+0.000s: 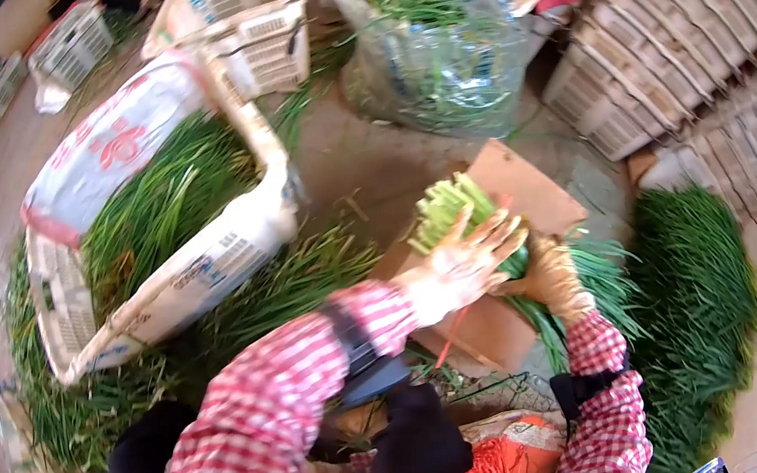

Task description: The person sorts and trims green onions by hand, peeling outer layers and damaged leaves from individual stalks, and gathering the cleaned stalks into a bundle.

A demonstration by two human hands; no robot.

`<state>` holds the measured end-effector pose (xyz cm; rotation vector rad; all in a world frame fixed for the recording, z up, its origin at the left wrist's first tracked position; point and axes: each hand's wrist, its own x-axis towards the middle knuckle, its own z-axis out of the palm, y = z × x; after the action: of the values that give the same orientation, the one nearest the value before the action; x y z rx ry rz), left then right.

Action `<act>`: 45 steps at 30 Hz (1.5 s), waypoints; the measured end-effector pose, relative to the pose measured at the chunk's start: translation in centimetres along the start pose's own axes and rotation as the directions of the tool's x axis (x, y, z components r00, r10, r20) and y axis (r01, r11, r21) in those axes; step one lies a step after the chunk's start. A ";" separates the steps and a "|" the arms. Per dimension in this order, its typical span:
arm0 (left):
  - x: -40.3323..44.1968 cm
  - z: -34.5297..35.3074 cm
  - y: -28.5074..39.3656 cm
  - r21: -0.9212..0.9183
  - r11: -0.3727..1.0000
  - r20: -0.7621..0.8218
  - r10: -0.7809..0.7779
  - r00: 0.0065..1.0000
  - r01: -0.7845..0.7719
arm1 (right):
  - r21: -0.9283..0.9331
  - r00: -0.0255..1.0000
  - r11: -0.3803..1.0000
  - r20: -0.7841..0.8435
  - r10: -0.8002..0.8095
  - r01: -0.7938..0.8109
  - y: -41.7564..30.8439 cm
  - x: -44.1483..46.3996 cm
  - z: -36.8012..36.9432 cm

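Observation:
A bundle of Chinese chives [451,207] lies across a brown board [526,185], its pale cut stems up and left and its green leaves trailing down and right. My left hand [473,255] rests against the bundle with fingers stretched out and apart. Lower on the bundle, my right hand [556,278] is closed around the leaves, its fingers partly hidden. Both hands look gloved. A thin red tie [452,337] hangs below my left hand, and a bit of red shows by its fingertips.
Loose chives fill a white crate [177,297] at left. A clear plastic bag [431,75] of greens stands beyond the board. Chives are piled [697,322] at right, below stacked crates [663,14]. Red ties [505,467] lie near my lap. Another crate [264,49] stands behind.

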<state>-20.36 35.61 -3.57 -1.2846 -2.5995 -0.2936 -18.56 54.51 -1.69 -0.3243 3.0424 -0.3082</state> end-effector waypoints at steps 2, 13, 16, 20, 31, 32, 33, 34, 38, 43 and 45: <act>1.7 1.1 -1.2 -0.008 1.000 0.128 -0.015 0.992 0.016 | -0.126 0.998 0.992 -0.065 -0.018 0.010 0.4 -0.2 -0.2; -4.1 -5.1 -12.3 -0.637 0.769 0.128 0.045 0.991 0.048 | 0.031 0.978 0.999 -0.207 -0.006 0.012 1.8 -0.8 3.8; -13.6 -4.8 -15.0 -0.561 0.672 0.413 -0.279 0.867 0.484 | 0.013 0.988 0.998 -0.143 0.058 -0.057 0.9 -0.8 3.1; -24.5 1.4 -13.6 -0.234 0.446 0.656 -0.584 0.479 0.864 | 0.012 0.985 0.999 -0.167 0.032 -0.031 1.2 -0.9 3.4; -25.7 12.1 -4.3 0.181 0.644 0.768 -0.565 0.302 0.744 | -0.007 0.977 1.000 -0.211 -0.029 0.028 1.2 -0.5 3.8; -26.3 13.4 -3.7 0.212 0.645 0.733 -0.602 0.318 0.734 | -0.005 0.975 0.999 -0.219 -0.036 0.035 1.0 -0.5 3.8; -26.7 14.7 -3.4 0.241 0.646 0.696 -0.635 0.335 0.724 | 0.023 0.975 0.999 -0.217 -0.043 0.049 0.9 -0.4 3.7; -26.6 14.7 -3.8 0.248 0.638 0.653 -0.666 0.361 0.729 | 0.021 0.975 0.999 -0.217 -0.036 0.041 1.1 -0.4 3.9; -24.7 14.7 -6.4 0.310 0.586 0.671 -0.693 0.264 0.749 | 0.016 0.975 0.999 -0.219 -0.033 0.038 1.2 -0.6 3.9; -27.1 20.1 -5.8 0.311 0.515 0.409 -0.831 0.377 0.799 | -0.034 0.979 0.999 -0.202 -0.012 0.005 1.4 -0.7 3.9; -27.3 18.7 -7.7 0.300 0.461 0.504 -0.820 0.272 0.835 | -0.049 0.980 0.999 -0.196 0.009 -0.019 1.2 -0.7 3.7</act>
<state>-12.50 15.66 -29.88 0.2936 -3.6136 -0.0555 -17.80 55.11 -5.48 -0.2910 3.2494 -0.2778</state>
